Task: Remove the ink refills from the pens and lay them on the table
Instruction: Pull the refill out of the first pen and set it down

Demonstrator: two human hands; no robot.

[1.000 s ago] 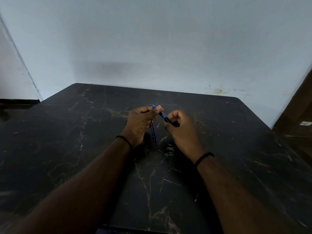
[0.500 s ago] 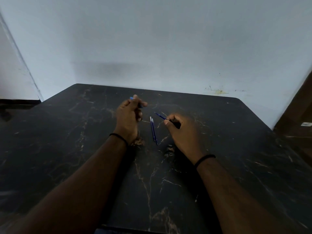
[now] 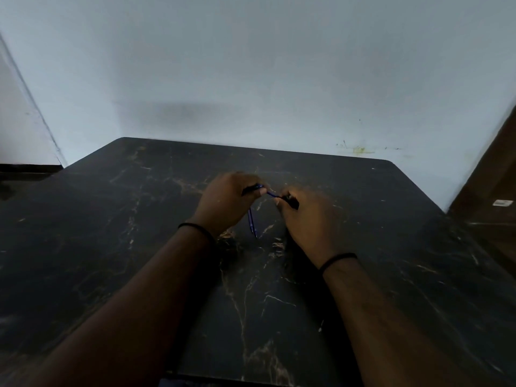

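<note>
My left hand [image 3: 226,202] is closed around a dark pen barrel [image 3: 252,188] with a blue end. My right hand [image 3: 305,222] pinches a black pen piece [image 3: 292,201]. A thin blue ink refill [image 3: 272,194] sticks out of that piece toward my left fingertips. I cannot tell whether those fingertips touch the refill. Both hands hover close together above the middle of the black marble table [image 3: 391,247]. Below them, two blue refills [image 3: 252,222] lie side by side on the table, their far ends hidden by my left hand.
A pale wall stands right behind the table's far edge. A brown wooden panel [image 3: 491,191] rises at the right, beside the table's right edge. My forearms, each with a black wristband, reach over the near half of the table.
My left hand, which had pulled the barrel away to the far left, has come back right to the refill's free end. My right hand has barely moved.
</note>
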